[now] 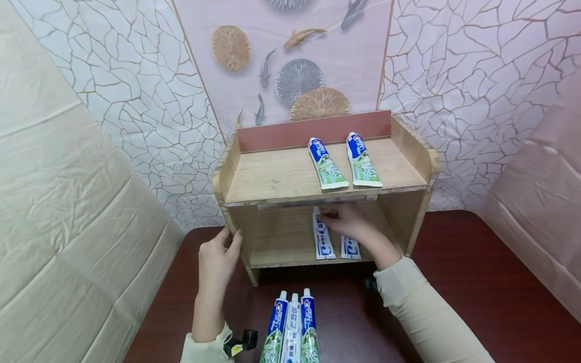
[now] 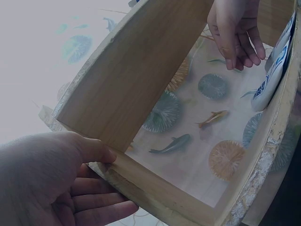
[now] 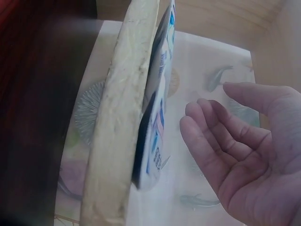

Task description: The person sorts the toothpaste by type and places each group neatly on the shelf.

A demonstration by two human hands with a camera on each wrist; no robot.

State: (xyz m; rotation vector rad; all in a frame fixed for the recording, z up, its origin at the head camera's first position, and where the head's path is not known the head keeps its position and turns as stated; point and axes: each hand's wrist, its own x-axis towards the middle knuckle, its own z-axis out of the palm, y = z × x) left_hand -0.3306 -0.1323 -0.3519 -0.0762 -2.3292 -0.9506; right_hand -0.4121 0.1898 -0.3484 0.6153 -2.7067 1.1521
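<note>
A two-level wooden shelf (image 1: 277,176) stands on the table. My left hand (image 1: 219,257) grips its left side panel, thumb on the inner face and fingers outside, as the left wrist view shows. My right hand (image 1: 347,220) reaches into the lower level above two white toothpaste tubes. Its fingers (image 3: 202,141) are loosely bent and hold nothing. The left white tube (image 1: 323,237) lies beside my fingertips in the head view; the right white tube (image 1: 350,248) is partly hidden under the hand. Both have their flat ends at the front edge.
On the upper level lie two blue-green toothpaste tubes, a left one (image 1: 328,164) and a right one (image 1: 363,160). Three more tubes lie side by side in front of the shelf: a white tube (image 1: 292,333) between two blue-green ones. A patterned cloth (image 1: 145,75) hangs behind.
</note>
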